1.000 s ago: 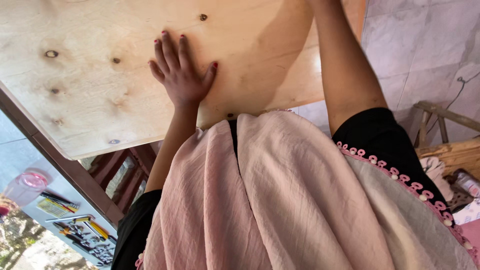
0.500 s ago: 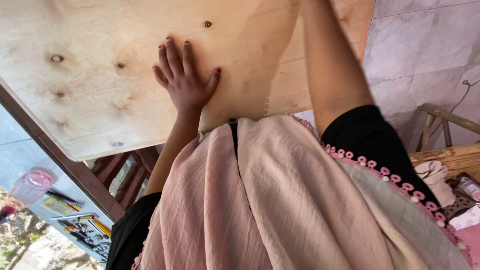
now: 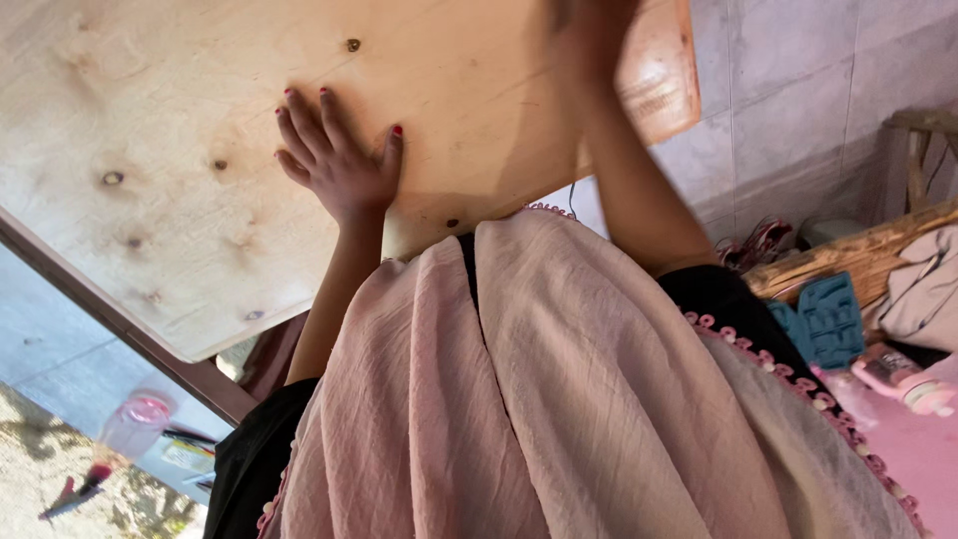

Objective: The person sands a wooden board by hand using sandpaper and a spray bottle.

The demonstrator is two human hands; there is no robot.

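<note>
Pale knotted plywood sheet (image 3: pixel 200 150) is tilted in front of my chest, over the pink scarf (image 3: pixel 559 399). My left hand (image 3: pixel 334 160) lies flat on its face, fingers spread, gripping nothing. My right hand (image 3: pixel 589 25) at its upper edge is blurred; grip cannot be told.

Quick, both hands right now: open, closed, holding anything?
Left hand: open, flat on the pale knotted plywood sheet.
Right hand: blurred at the sheet's top; grip cannot be told.
</note>
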